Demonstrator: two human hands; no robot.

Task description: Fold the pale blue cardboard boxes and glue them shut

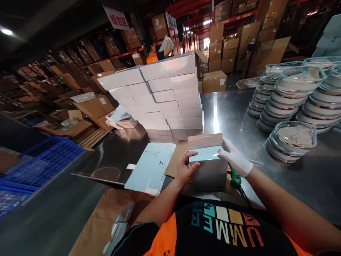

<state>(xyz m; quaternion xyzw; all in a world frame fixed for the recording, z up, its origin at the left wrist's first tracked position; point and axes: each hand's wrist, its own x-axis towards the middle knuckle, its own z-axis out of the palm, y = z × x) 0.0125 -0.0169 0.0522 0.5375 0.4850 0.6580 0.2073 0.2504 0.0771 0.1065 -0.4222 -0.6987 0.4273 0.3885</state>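
Observation:
A small pale-blue cardboard box [209, 169] stands on the steel table [306, 177] in front of me, its lid flap up. My bare left hand [186, 170] grips its left side, thumb on the top flap. My right hand [236, 158], in a white glove, holds the box's right upper edge. A pile of flat unfolded blue box blanks [151, 167] lies just left of the box on brown cardboard [176, 160]. A green-handled tool [234, 177] lies under my right wrist.
A tall stack of closed white boxes [165, 96] stands behind. Stacks of lidded glass dishes [290, 103] fill the right side. Blue plastic crates [37, 167] sit at left. Another person [160, 53] works far behind, among shelves of cartons.

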